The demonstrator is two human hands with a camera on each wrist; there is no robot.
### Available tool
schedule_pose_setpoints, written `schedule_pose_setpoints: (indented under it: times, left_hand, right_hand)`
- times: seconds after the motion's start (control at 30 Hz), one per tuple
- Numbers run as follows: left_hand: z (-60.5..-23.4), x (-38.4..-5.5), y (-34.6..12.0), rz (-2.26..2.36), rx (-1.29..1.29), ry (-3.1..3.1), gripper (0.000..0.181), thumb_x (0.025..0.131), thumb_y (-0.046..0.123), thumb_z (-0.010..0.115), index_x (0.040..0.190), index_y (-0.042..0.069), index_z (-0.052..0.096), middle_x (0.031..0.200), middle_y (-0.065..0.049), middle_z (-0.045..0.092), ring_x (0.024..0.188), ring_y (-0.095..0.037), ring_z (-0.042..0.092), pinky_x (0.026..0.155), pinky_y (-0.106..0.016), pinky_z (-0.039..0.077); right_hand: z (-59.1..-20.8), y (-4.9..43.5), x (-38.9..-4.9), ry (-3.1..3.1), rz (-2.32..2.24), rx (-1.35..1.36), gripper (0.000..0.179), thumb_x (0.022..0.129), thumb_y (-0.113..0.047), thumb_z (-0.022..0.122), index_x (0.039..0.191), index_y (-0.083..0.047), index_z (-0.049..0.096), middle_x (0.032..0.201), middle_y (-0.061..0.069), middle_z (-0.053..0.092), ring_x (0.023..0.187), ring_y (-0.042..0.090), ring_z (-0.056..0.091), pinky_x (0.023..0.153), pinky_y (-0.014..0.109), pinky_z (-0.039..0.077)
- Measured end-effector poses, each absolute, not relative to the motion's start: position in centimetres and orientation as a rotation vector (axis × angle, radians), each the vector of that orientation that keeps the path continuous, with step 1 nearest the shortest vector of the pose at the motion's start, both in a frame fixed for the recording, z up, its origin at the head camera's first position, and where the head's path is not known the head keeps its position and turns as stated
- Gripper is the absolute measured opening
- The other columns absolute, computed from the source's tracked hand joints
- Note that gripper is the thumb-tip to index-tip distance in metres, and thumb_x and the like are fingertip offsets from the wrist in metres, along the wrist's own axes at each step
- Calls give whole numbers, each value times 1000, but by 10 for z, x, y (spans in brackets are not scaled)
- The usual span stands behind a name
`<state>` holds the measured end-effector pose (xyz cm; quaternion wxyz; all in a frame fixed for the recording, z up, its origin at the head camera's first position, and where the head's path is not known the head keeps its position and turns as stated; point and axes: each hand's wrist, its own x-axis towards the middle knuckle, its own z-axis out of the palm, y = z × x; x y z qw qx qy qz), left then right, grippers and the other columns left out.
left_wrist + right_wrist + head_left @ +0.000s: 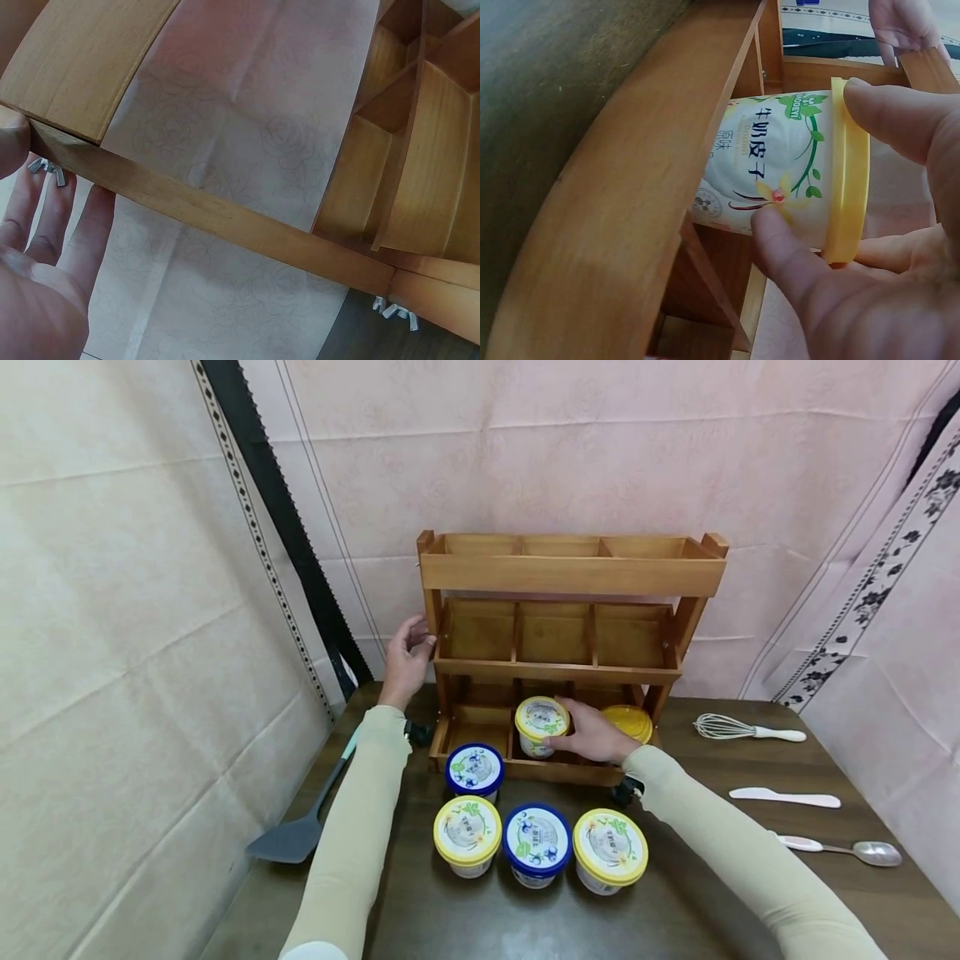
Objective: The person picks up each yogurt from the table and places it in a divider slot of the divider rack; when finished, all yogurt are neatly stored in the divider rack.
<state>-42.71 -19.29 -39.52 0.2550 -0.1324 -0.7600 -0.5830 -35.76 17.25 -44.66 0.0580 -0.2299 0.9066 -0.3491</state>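
My right hand (596, 732) grasps a yellow-lidded tub (542, 720), thumb and fingers around its lid and side; the tub is at the middle compartment of the bottom tier of a wooden rack (570, 578), its lower end hidden behind the front board, so I cannot tell whether it touches the floor there; a second yellow-lidded tub (628, 723) sits in the compartment to the right, partly behind my hand.

My left hand (406, 664) holds the rack's left upright, thumb on one side and fingers on the other, just beside a metal wing nut (48, 169).

On the table (408, 902), a blue-lidded tub (475, 768) stands just before the rack; nearer me stand three more in a row, yellow, blue and yellow by their lids; a spatula (288, 839) lies by my left sleeve; a whisk (750, 731), a white knife (784, 797) and a spoon (873, 853) lie to the right.
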Motion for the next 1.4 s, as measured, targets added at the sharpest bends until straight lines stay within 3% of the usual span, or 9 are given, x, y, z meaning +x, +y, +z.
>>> schedule_pose_setpoints:
  times: [0.6,1.0,1.17,1.4]
  left_hand:
    - [-395,-428,-192,-1580,-359,-2066,41,107,19,64,148,21,58,137,-11,65,128,-29,61,118,-49,46]
    - [-396,-428,-192,-1570,-350,-2070,42,107,18,64,148,20,58,138,-11,65,128,-29,61,118,-50,46]
    - [-396,-428,-192,-1566,-346,-2074,42,107,18,63,149,22,58,138,-10,65,128,-29,61,118,-50,46]
    - [-397,-428,-192,-1571,-346,-2076,42,107,18,64,148,21,58,138,-11,65,128,-29,61,118,-49,46]
  right_hand:
    - [-454,174,-356,2751,-1040,-607,94,91,-42,83,161,-1,35,148,21,58,134,37,59,118,58,43]
    - [-445,173,-356,2718,-1109,-564,96,94,-40,81,164,-1,30,163,25,43,146,42,49,121,60,41]
    - [-434,172,-355,2734,-1133,-627,89,95,-38,80,163,-4,35,166,23,40,151,43,43,121,60,40]
    - [-421,163,-350,2722,-1173,-765,76,95,-35,81,159,-12,46,163,15,47,146,41,49,118,60,45]
